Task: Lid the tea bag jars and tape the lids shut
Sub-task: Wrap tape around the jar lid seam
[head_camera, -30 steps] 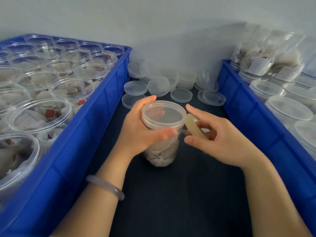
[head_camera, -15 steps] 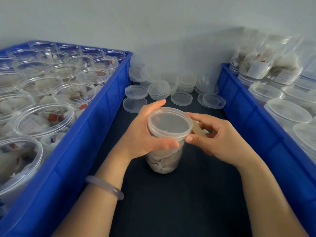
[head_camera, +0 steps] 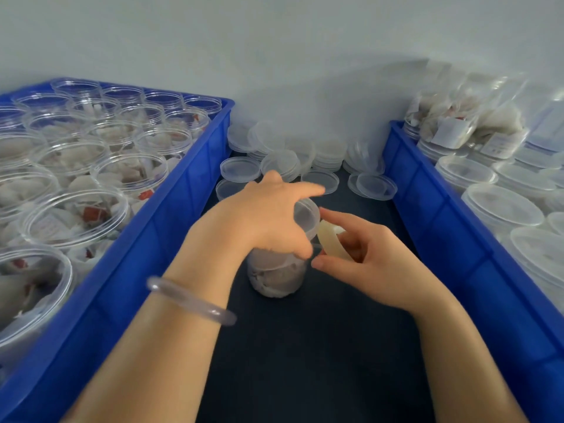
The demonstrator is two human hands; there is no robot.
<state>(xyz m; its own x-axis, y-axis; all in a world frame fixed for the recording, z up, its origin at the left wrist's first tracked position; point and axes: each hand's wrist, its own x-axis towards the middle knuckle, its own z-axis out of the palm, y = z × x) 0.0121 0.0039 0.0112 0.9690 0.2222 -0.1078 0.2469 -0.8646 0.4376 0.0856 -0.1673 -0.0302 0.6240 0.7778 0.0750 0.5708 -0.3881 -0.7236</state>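
A clear plastic jar (head_camera: 276,277) full of tea bags stands on the dark table between two blue crates. Its clear lid (head_camera: 306,213) is on top. My left hand (head_camera: 268,218) lies over the lid, thumb on the rim's near side, gripping the jar's top and hiding most of the lid. My right hand (head_camera: 363,257) sits just right of the jar and pinches a roll of clear tape (head_camera: 331,241) held against the lid's rim.
The left blue crate (head_camera: 146,264) holds several open jars of tea bags. The right blue crate (head_camera: 451,239) holds several lidded jars. Loose clear lids (head_camera: 320,166) are stacked and scattered at the back by the wall.
My left hand has moved from the jar's left side to on top of the lid. The tape roll stays at the rim. The camera has tilted, so the scene sits lower in the frame.
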